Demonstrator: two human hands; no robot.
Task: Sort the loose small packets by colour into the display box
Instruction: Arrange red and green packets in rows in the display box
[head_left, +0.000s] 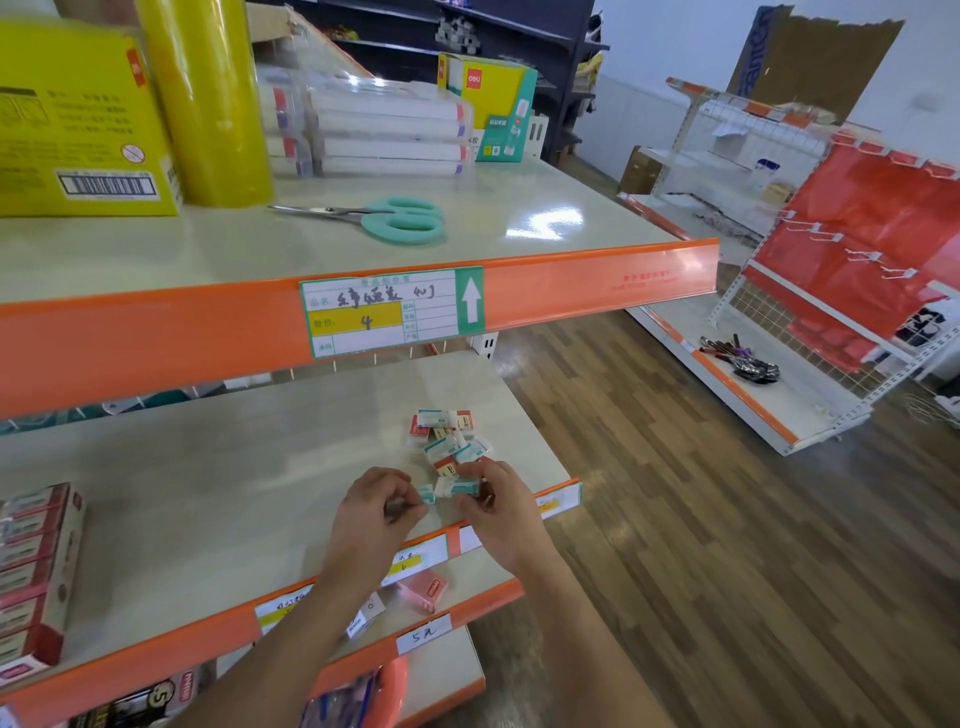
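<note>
1. Packets (448, 435), small and loose, lie in a heap on the middle shelf (208, 467) near its right end; some have teal bands, some red.
2. Just in front of the heap, the right hand (496, 506) pinches a teal-and-white packet (457, 487) between thumb and curled fingers.
3. The left hand (374, 509) is beside it, fingers curled around another teal packet (426, 493), of which only the end shows; the two packets nearly meet.
4. At the far left of the same shelf stands the display box (36, 577), red and white, with rows of packets standing in it, well apart from the hands.
5. On the upper shelf (519, 218) lie teal-handled scissors (384, 218), a yellow roll (208, 104), a yellow carton (78, 119) and stacked clear cases (374, 130).
6. A pink packet (423, 590) lies on the shelf below the hands.
</note>
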